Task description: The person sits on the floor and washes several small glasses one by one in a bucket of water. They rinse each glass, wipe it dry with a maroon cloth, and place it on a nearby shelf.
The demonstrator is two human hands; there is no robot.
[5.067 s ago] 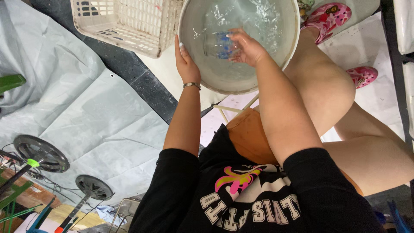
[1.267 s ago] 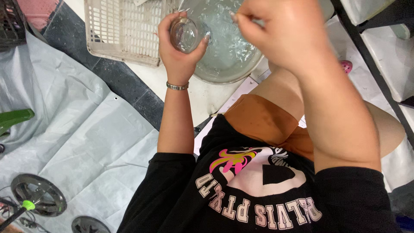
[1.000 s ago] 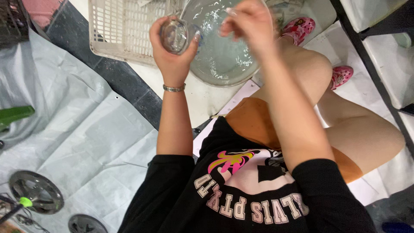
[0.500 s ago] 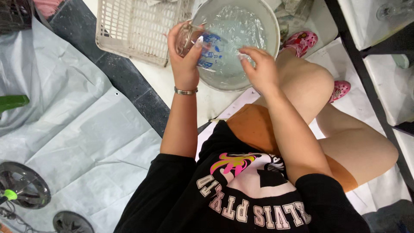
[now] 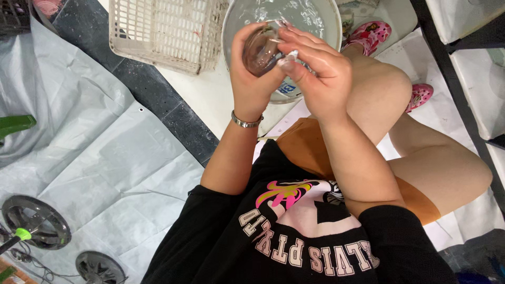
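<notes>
Okay, left hand (image 5: 251, 79) wraps a clear glass jar (image 5: 261, 50), held over the round basin (image 5: 321, 16) w/ water; jar's long axis tilted, base toward camera, mouth facing away. Right hand (image 5: 318, 73) pinches its rim w/ fingertips. White plastic basket (image 5: 163, 31) just beside the basin.

Single head-worn view: looks steeply down, close over the hands and lap, floor and basin (image 5: 326, 21) beyond.

Left hand (image 5: 251, 79), right hand (image 5: 315, 73) together, raised.
</notes>
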